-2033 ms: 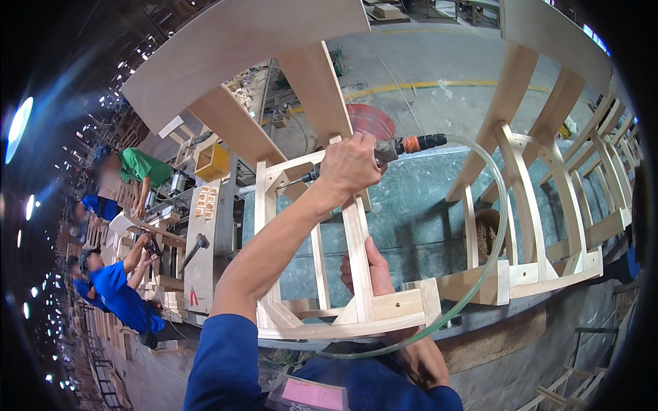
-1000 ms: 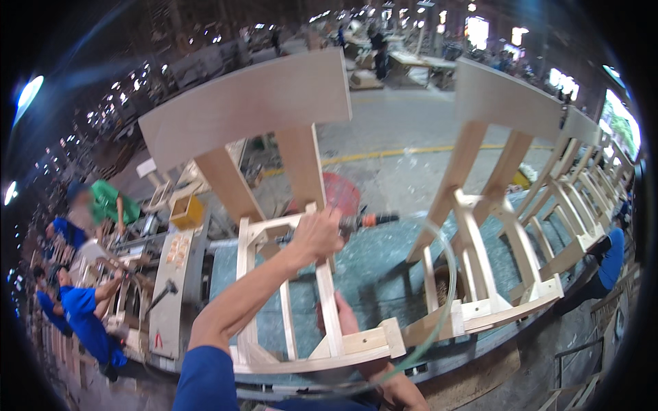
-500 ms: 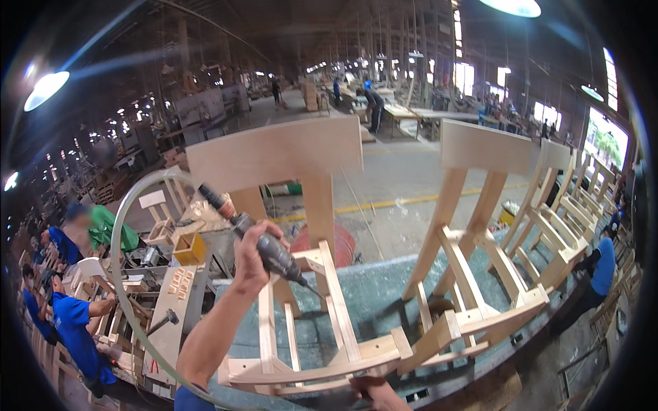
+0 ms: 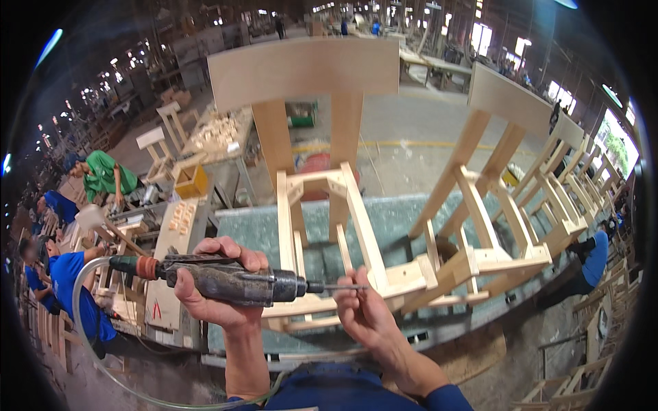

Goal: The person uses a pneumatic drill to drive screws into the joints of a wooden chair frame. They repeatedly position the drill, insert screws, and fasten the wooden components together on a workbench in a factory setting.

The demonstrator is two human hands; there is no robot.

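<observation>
Grips the drill [image 4: 233, 282] round its thick middle with left fingers [image 4: 253, 259], pinches its thin bit [image 4: 332, 287] with right fingers [image 4: 348, 305]. Likely feels heavy and rigid, best held round that middle, with a bendy hose [image 4: 96, 266] trailing left of the left fingers.

The power tool [image 4: 240, 282] has a dark body that looks like metal, worn and scratched, with a dull shine. Its thin bit [image 4: 334, 286] is smooth, grey, shiny metal. The orange ring [image 4: 147, 268] near its back end looks like plastic. The hose [image 4: 76, 308] is see-through and smooth, like soft plastic. The nearest chair [image 4: 285, 226] is pale bare wood, and its back board [image 4: 305, 72] looks flat, smooth and matt. The counter [image 4: 394, 222] has a green top with pale scuffs. The blue shirt [image 4: 336, 389] is matt cloth.
</observation>
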